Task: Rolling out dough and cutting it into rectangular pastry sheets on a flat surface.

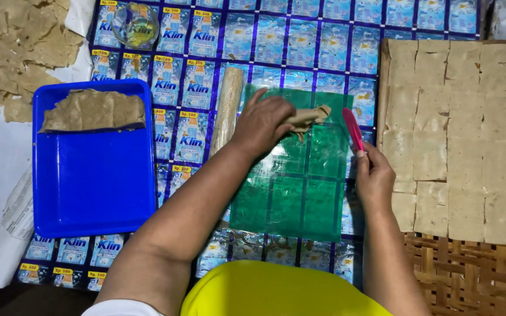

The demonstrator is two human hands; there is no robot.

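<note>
Left hand (263, 124) palm down, fingers pinched on a strip of tan dough (308, 117) at the far edge of the green sheet (291, 193). Dough trailing rightward from the fingertips, long axis roughly left to right, one ragged end hanging down onto the sheet. Right hand (375, 178) closed round the handle of a pink knife (353, 130), blade pointing away and slightly left, tip near the dough's right end but apart from it. So: dough lying up and to the left of the knife hand, already in the left hand's grip; left hand clearly the nearer. Just beyond the left wrist, a dusty rolling pin (228, 108), upright in the view, beside the sheet's left edge. Further left, a blue tray (89, 193) with a dough slab (93, 110) at its far end. Off to the right, cut dough squares (458, 134) laid out on a woven mat (469, 275).
</note>
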